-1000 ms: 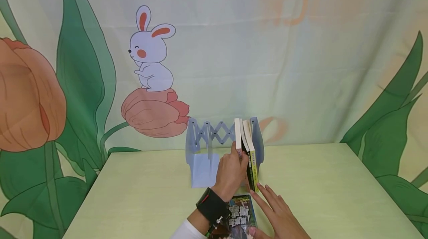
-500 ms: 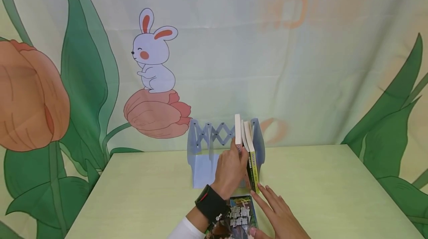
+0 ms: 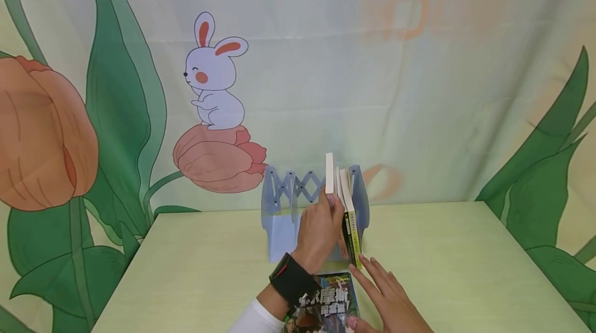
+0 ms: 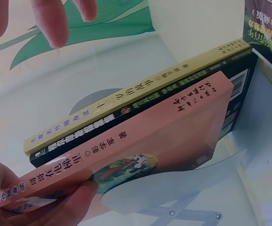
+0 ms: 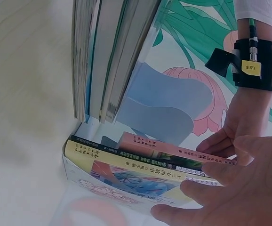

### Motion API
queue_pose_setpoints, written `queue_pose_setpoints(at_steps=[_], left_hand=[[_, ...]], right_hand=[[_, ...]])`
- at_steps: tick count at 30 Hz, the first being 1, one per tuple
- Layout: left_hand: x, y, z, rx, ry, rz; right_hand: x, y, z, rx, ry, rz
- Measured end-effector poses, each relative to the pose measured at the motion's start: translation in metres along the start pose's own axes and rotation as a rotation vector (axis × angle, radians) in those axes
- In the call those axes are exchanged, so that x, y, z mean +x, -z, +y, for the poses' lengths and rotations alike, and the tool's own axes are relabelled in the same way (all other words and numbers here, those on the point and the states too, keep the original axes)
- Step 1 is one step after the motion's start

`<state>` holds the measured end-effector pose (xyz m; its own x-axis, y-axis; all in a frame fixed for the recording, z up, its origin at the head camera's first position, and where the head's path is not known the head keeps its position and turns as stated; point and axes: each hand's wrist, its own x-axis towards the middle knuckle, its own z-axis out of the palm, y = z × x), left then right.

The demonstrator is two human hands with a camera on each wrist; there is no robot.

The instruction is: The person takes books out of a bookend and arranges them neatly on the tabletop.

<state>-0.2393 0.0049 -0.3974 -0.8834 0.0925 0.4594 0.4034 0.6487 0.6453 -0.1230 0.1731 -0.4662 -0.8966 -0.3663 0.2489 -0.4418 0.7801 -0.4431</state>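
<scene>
My left hand (image 3: 318, 229) pinches a pink book (image 4: 173, 129) near one end of its spine, thumb on one cover and fingers on the other. The book stands in a blue-grey expandable bookend rack (image 3: 281, 237), its page edge rising above its neighbours. Right beside it, a black-spined book (image 4: 82, 132) and a yellow book (image 4: 140, 89) lean together against the rack's right side. My right hand (image 3: 386, 294) is spread, fingertips by the bottom of the yellow book's spine and thumb at the edge of a dark-covered book (image 3: 332, 294) lying in front.
The dark-covered book tops a stack of several books (image 5: 112, 61), seen edge-on in the right wrist view. The rack's left side panel (image 3: 267, 198) and divider stand left of my left hand. Behind the table (image 3: 200, 255) hangs a printed curtain (image 3: 298, 64).
The pink book has risen in the rack, its top now higher than the other books. My left hand has moved slightly up with it; my right hand has stayed put.
</scene>
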Motion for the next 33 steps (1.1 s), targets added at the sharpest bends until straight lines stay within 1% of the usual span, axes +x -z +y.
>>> queue_pose_setpoints(at_steps=[7,14,20,24,29,33], left_hand=[[0.002,0.005,0.002,-0.017,-0.025,0.023],[0.004,0.010,0.006,-0.021,-0.029,0.038],[0.006,0.013,0.008,-0.018,-0.015,0.038],[0.007,0.015,0.008,-0.029,-0.018,0.051],[0.009,0.018,0.011,-0.035,-0.035,0.074],[0.011,0.020,0.012,-0.023,-0.053,0.095]], right_hand=[[0.001,0.004,-0.001,0.008,0.032,0.023],[0.003,0.006,-0.002,0.009,0.014,0.005],[0.003,0.006,-0.003,0.002,0.019,0.011],[0.002,0.006,-0.003,0.004,0.015,0.010],[0.002,0.007,-0.003,0.010,0.001,0.003],[0.002,0.007,-0.003,0.007,0.012,0.013]])
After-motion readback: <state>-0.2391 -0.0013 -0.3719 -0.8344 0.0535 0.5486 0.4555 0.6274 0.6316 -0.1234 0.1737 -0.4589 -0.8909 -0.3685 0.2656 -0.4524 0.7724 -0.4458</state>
